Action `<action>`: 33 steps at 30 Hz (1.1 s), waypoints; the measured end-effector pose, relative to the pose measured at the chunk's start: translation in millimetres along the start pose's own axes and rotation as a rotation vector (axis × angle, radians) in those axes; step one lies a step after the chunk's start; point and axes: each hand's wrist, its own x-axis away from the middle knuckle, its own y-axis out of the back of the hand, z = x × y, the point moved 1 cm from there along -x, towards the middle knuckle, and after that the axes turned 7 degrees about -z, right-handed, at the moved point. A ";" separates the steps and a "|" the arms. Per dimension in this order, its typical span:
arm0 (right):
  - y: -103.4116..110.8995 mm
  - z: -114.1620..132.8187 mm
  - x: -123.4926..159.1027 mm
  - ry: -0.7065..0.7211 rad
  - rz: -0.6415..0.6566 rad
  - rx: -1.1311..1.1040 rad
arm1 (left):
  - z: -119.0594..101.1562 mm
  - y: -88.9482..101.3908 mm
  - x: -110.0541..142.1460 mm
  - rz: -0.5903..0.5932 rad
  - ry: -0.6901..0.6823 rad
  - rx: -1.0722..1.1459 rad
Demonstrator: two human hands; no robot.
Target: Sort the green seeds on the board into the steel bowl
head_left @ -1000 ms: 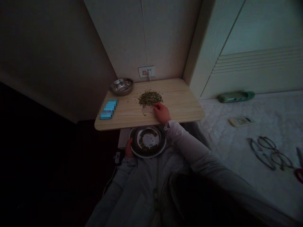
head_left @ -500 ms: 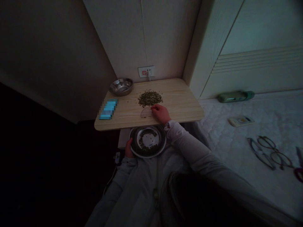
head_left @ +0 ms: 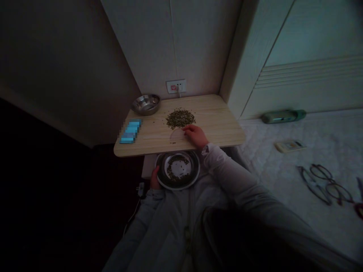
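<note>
My left hand (head_left: 155,178) is wrapped round the left rim of a steel bowl (head_left: 196,172), held below the table's front edge. Small dark greenish bits, like seeds or dried pods, lie in a ring inside it. Over the table, my right hand (head_left: 196,136) is closed, its fingertips at the right end of a clear half-round plastic piece (head_left: 176,135), which looks pinched there. Just beyond is a loose pile of the same greenish bits (head_left: 180,118). A few dark specks lie by the plastic piece's lower edge.
On the wooden table (head_left: 218,113) stand another steel bowl (head_left: 146,105) and a pixelated phone (head_left: 130,131). A wall socket (head_left: 176,86) is behind. On the bed at right lie a green bottle (head_left: 283,116), a remote control (head_left: 290,146) and glasses (head_left: 320,181).
My right hand has shifted slightly right, and the plastic piece has moved a little with it. The left hand and its bowl stay in place; the whole view has drifted slightly.
</note>
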 end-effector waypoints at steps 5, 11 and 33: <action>13.9 -6.0 2.3 0.014 -0.011 -0.021 | 0.2 0.4 -0.5 -0.028 0.023 0.007; 12.7 -5.7 7.2 0.025 0.015 -0.012 | 2.3 4.2 -5.6 -0.004 0.017 -0.019; 14.1 -6.1 7.6 0.021 0.000 -0.019 | 0.1 0.8 -1.7 0.042 0.067 0.010</action>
